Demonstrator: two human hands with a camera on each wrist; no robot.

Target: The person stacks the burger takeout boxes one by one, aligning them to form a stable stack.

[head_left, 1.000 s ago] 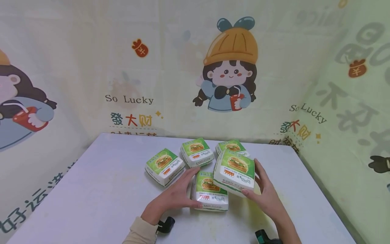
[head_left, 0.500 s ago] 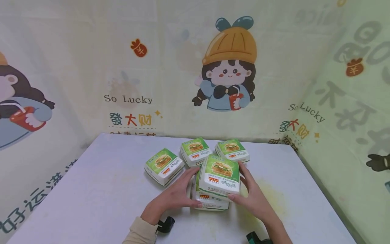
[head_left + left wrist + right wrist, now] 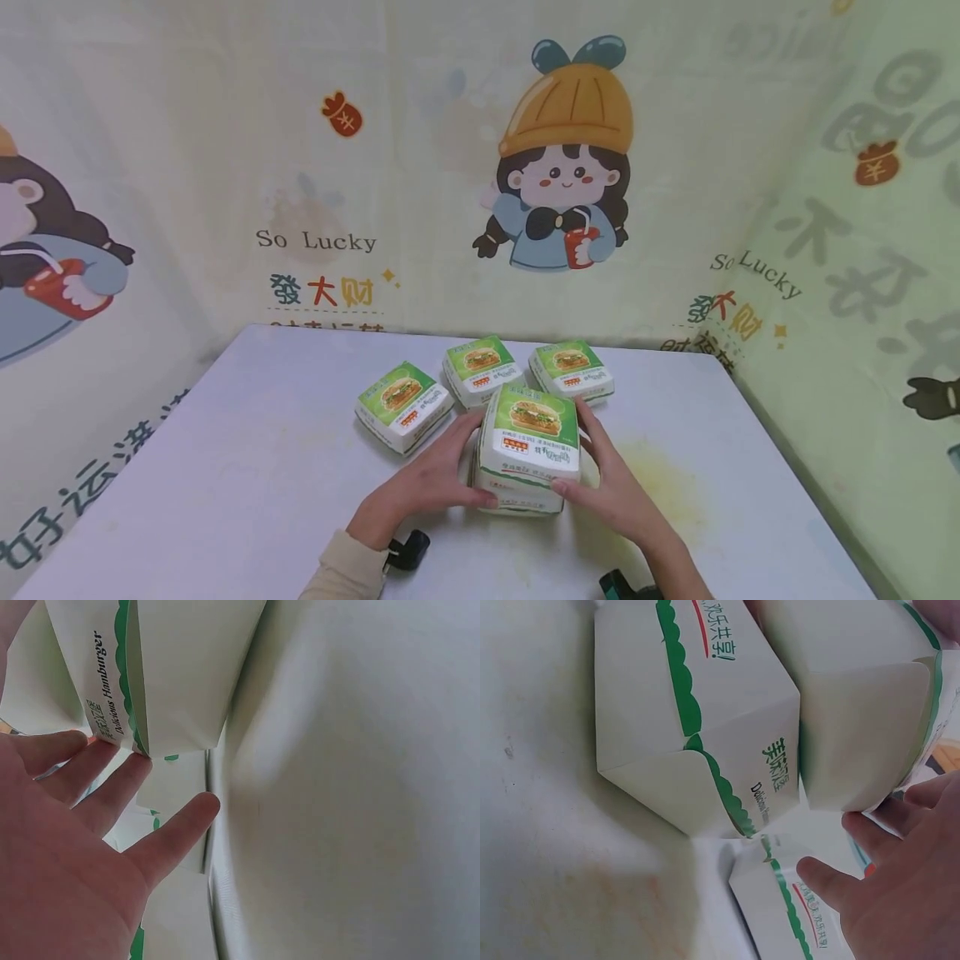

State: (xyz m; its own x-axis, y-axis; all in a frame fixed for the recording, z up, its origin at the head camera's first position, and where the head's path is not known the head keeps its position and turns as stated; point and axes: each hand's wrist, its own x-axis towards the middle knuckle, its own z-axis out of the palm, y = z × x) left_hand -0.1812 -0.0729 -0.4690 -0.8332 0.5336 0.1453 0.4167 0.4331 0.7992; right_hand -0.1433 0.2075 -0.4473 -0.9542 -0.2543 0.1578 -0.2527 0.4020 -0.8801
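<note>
In the head view, my right hand (image 3: pixel 611 487) grips a white-and-green hamburger box (image 3: pixel 528 429) by its right side, thumb at the front corner. This box sits on top of a second hamburger box (image 3: pixel 525 502), mostly hidden beneath it and shifted slightly to the right. Around the lower box's left side my left hand (image 3: pixel 427 479) holds it, thumb at the front. In the left wrist view, fingertips touch the lower box's printed side (image 3: pixel 105 682). The right wrist view has the upper box (image 3: pixel 862 727) against the lower box (image 3: pixel 727 720).
Behind the stack lie three more hamburger boxes: one at the left (image 3: pixel 403 408), one in the middle (image 3: pixel 480 367) and one at the right (image 3: pixel 572 371). The white table (image 3: pixel 247 467) ends at a printed backdrop (image 3: pixel 442 208) at the rear.
My right hand has carried its hamburger box left and down from the right side onto the lower box. My left hand and the other boxes have stayed in place.
</note>
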